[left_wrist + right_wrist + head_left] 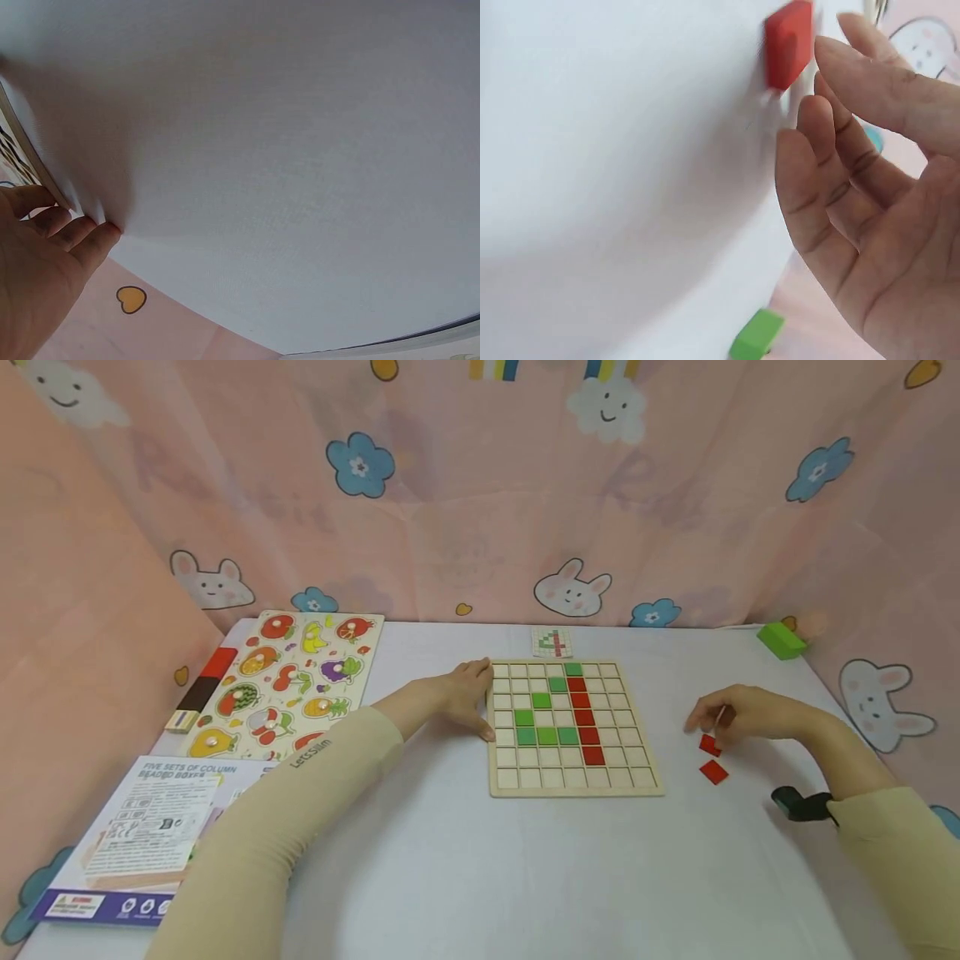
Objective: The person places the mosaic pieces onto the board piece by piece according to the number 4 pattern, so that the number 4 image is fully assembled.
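Observation:
A wooden grid board (576, 783) lies mid-table, with green tiles set in a stepped diagonal and row, and red tiles in a column. My left hand (467, 700) rests against the board's left edge; in the left wrist view the fingertips (105, 232) touch the table beside that edge. To the right of the board, my right hand (738, 714) hovers with loosely bent fingers over a red tile (709, 745). A second red tile (714, 772) lies just nearer. In the right wrist view a red tile (787, 46) sits near the thumb, with nothing visible between the fingers.
Behind the board lies a small pattern card (552, 642). A green block (782, 641) stands at the back right. On the left are a fruit puzzle board (296, 681), a red, black and pale strip (201, 690) and a printed box (142, 827). Pink fabric surrounds the table.

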Demonstrator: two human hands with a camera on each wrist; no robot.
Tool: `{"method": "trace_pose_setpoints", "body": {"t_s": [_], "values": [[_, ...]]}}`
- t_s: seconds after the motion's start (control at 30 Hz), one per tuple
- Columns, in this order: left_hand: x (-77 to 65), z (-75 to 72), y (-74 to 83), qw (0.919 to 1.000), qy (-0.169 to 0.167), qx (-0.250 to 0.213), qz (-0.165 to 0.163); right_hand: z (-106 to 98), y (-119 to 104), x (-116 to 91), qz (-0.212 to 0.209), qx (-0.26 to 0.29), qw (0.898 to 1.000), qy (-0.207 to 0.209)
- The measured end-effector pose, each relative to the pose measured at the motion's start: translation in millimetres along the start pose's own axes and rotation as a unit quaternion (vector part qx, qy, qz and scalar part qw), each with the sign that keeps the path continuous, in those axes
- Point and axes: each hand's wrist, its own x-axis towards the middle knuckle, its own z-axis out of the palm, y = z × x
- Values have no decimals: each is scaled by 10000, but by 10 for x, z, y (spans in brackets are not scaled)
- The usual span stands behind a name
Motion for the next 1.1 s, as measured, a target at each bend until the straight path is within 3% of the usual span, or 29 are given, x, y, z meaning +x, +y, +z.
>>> {"method": "trace_pose_setpoints", "body": {"t_s": [0.1,0.23,0.6,0.73,0.87,1.1], "values": [[0,-3,3,10000,-16,-1,2,10,182,-58,-72,258,9996,-104],[3,0,7,10000,-21,-15,6,59,286,-78,-120,268,9995,85],[-17,-12,16,10000,-9,-2,3,87,147,13,345,-445,9972,502],[-24,-17,19,10000,-4,-14,-7,107,14,40,192,-216,9966,769],[-24,-13,20,10000,-5,6,-4,209,-231,105,-223,307,9951,910],[-24,-8,17,10000,1,-31,-5,501,-667,296,-821,833,9925,361]]}}
